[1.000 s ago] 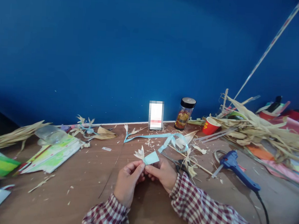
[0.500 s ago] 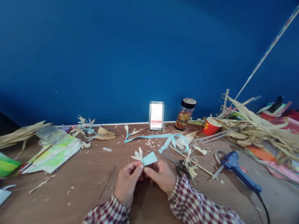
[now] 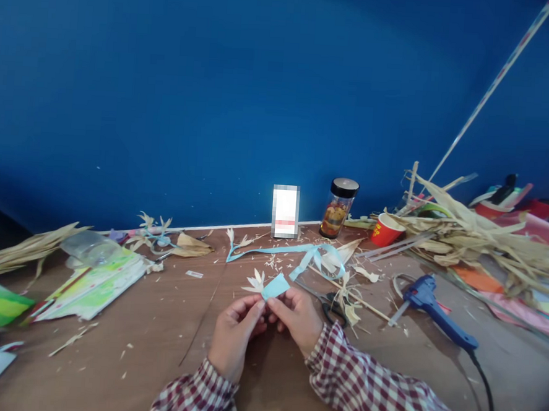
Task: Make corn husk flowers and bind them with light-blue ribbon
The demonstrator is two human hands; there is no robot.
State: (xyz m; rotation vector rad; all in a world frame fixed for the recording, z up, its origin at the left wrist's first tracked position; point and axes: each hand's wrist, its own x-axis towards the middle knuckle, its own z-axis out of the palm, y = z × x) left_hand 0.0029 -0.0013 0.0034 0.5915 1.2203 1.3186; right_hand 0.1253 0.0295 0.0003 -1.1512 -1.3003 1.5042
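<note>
My left hand pinches the base of a small pale flower with pointed petals, which looks cut from dried husk. Thumb and fingers of my right hand are closed on a short light-blue strip, paper or ribbon. The strip's left end meets the flower's base, where my fingertips partly hide the join. Both hands are close together above the brown table. Behind them a long light-blue ribbon lies in a loose curl. Scissors rest just beyond my right hand.
A blue glue gun with its cord lies at the right. Dried husks, a red paper cup and a lidded jar stand farther back. At the left are a painted sheet and a clear plastic cup. Scraps litter the table.
The flower has tilted a little to the left and the blue strip has turned slightly between my fingers. Both hands keep their hold in nearly the same place.
</note>
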